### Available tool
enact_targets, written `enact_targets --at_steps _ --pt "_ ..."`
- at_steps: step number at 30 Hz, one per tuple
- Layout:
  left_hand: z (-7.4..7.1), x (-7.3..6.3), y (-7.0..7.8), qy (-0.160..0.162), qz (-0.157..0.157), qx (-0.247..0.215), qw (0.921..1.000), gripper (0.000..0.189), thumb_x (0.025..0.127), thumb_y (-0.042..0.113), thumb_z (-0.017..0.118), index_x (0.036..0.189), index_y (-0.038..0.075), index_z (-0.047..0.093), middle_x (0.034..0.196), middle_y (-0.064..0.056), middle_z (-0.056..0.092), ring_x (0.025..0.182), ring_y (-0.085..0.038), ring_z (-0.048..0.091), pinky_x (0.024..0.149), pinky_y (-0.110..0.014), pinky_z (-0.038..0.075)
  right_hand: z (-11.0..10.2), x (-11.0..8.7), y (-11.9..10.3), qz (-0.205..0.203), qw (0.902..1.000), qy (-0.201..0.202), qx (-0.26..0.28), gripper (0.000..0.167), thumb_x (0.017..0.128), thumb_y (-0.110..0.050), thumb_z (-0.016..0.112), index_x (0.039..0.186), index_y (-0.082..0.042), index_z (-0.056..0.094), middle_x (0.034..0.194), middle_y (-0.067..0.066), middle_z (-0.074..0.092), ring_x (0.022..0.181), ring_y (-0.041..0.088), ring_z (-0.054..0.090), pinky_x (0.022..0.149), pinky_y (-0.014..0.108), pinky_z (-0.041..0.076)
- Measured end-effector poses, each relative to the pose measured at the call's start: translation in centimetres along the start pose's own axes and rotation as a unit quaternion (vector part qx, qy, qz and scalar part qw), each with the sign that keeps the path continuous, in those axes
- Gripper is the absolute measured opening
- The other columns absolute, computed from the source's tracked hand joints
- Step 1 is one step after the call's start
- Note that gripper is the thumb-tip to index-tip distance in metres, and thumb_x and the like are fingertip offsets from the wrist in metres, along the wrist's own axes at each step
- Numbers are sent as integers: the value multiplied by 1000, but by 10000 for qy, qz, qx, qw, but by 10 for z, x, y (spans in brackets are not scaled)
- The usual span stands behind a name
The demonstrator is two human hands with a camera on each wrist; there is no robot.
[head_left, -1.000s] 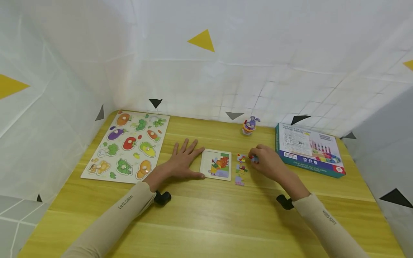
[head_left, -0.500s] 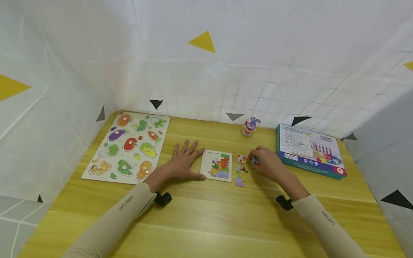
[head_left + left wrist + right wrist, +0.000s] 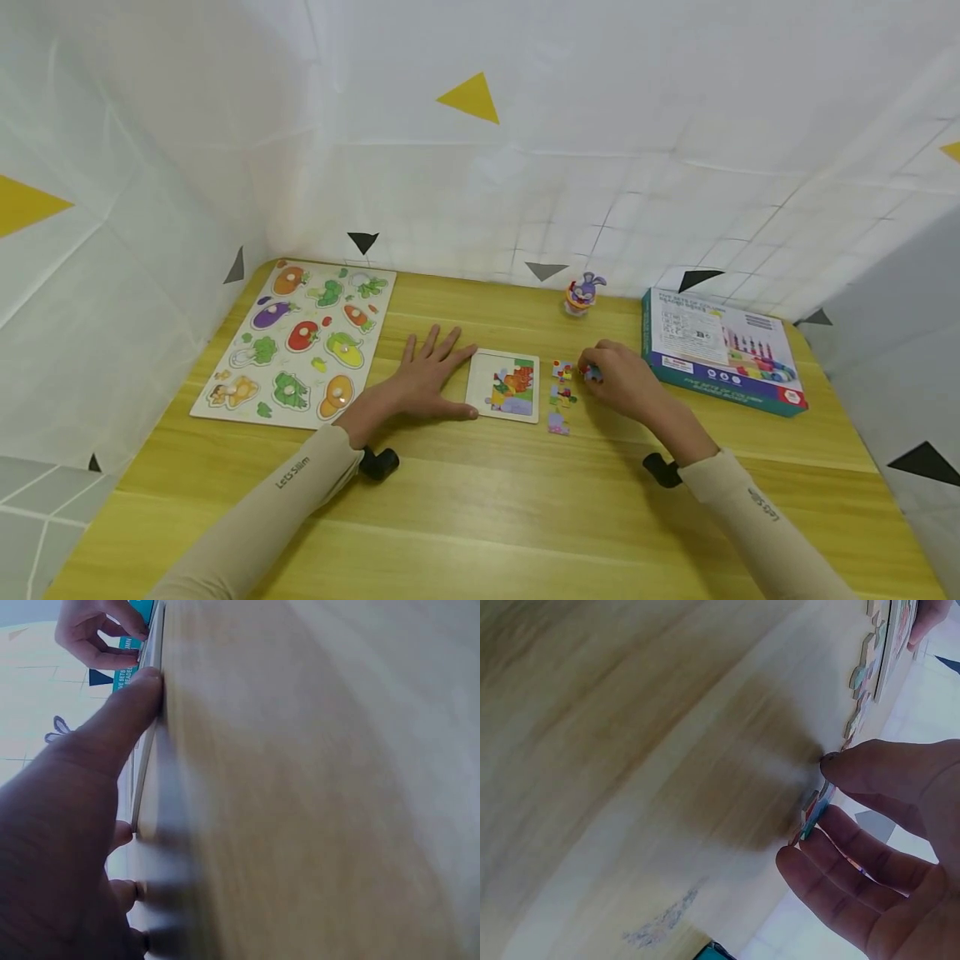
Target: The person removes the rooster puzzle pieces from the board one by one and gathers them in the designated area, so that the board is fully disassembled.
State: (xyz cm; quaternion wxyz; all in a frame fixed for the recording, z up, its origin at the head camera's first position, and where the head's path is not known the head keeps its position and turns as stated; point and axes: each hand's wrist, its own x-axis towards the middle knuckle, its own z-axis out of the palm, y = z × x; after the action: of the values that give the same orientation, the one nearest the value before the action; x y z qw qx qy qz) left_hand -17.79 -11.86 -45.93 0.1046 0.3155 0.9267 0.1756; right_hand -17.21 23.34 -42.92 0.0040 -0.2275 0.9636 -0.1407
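Note:
My left hand [image 3: 427, 379] lies on the table with fingers spread, its thumb and index fingertip touching the left edge of a small wooden jigsaw tray [image 3: 482, 385]. Several joined pieces [image 3: 513, 390] fill the tray's right side; its left strip is bare. A column of loose jigsaw pieces [image 3: 562, 396] lies just right of the tray. Beyond that column, my right hand [image 3: 624, 379] pinches a jigsaw piece [image 3: 819, 808] between thumb and fingers at the tabletop. Fingers partly hide this piece, and whether it is one piece or two is unclear.
A vegetable knob-puzzle board [image 3: 300, 350] lies at the left. At the back stands a purple rabbit toy [image 3: 582, 293]. A teal and white boxed set [image 3: 720, 350] rests right of my right hand. White sheeting [image 3: 420, 183] encloses the table's back and sides.

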Motion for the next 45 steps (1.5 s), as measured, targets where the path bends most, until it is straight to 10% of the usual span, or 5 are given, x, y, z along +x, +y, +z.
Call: enact_targets --at_steps 45 --pt "1 2 -1 -68 -45 19 10000 107 80 78 61 162 24 20 167 -12 -1 150 -40 -12 112 -67 -9 0 26 -65 -438 9981 -159 392 25 82 -2 75 107 -2 72 102 14 66 91 28 62 81 45 54"
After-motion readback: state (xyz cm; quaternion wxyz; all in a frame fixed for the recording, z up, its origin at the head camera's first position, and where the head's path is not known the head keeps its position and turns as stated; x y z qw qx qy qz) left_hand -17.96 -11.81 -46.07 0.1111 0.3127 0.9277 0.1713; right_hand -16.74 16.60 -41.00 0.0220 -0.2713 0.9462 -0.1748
